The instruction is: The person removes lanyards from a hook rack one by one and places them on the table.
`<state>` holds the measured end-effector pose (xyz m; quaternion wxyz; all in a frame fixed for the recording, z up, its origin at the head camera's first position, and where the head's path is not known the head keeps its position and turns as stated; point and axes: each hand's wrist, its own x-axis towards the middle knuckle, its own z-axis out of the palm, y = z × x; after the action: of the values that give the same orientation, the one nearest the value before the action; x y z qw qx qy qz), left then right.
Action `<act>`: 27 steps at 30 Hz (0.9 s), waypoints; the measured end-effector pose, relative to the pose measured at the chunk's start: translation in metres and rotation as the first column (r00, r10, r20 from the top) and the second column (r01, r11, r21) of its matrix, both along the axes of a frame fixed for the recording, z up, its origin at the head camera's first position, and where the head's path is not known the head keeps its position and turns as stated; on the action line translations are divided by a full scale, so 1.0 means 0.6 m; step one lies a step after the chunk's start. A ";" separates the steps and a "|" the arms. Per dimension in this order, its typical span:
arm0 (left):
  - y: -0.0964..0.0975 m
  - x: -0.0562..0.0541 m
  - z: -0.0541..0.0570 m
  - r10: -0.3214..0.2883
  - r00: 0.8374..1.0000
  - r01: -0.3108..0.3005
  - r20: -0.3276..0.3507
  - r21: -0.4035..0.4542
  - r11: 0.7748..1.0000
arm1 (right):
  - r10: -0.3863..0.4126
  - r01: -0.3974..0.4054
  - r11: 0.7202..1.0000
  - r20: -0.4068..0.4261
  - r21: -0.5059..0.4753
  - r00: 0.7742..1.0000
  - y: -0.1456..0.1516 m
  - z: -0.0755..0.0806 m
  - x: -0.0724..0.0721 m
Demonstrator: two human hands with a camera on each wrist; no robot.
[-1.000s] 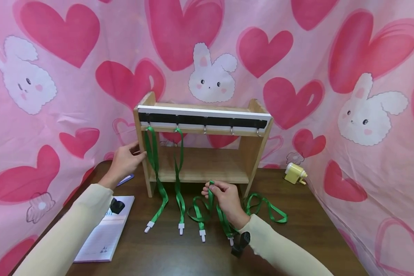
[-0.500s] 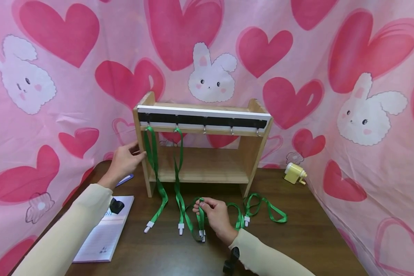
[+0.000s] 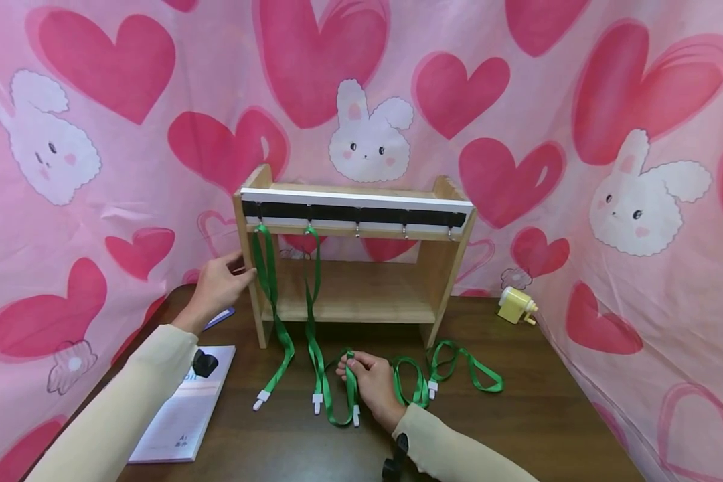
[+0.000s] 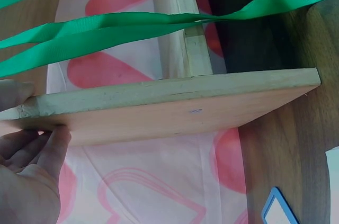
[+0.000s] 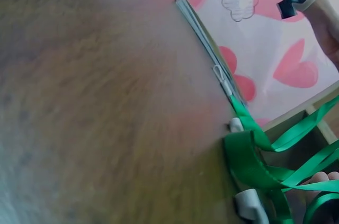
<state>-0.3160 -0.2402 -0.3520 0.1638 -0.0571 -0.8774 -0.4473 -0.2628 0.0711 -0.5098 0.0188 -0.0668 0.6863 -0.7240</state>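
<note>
My left hand (image 3: 219, 284) grips the left side panel (image 4: 148, 113) of a small wooden shelf (image 3: 361, 288), thumb on one face and fingers on the other. Low over the table, my right hand (image 3: 373, 391) pinches a green lanyard (image 3: 331, 412) between thumb and fingers; its strap loops down beside a white clip (image 3: 356, 415). Across the shelf's front runs a black strip with several metal hooks (image 3: 357, 229). From the two leftmost hooks hang a green lanyard (image 3: 268, 274) and another lanyard (image 3: 310, 321). Right of my right hand lie a coiled lanyard (image 3: 418, 395) and a looped lanyard (image 3: 485, 375).
A white notebook (image 3: 181, 418) lies at the front left of the dark wooden table (image 3: 518, 415), with a blue-edged object (image 4: 278, 208) behind it. At the back right stands a yellow pencil sharpener (image 3: 516, 305). Pink heart-patterned cloth (image 3: 217, 80) encloses the table.
My right hand has moved down and to the left with the pinched strap, uncovering the coiled lanyard on the right. My left hand stays on the side panel.
</note>
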 end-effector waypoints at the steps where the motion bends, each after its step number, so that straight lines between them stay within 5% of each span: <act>1: 0.000 0.000 0.000 0.001 1.000 -0.001 0.000 0.001 1.000 | -0.002 0.002 1.000 -0.002 0.001 1.000 0.000 -0.001 -0.001; 27: 0.000 -0.001 -0.001 0.010 1.000 -0.010 -0.007 0.004 1.000 | -0.079 0.078 0.997 0.043 0.017 0.996 0.000 -0.031 -0.008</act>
<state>-0.3166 -0.2401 -0.3528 0.1692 -0.0539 -0.8762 -0.4481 -0.2676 0.0710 -0.5285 0.0058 -0.0238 0.6932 -0.7204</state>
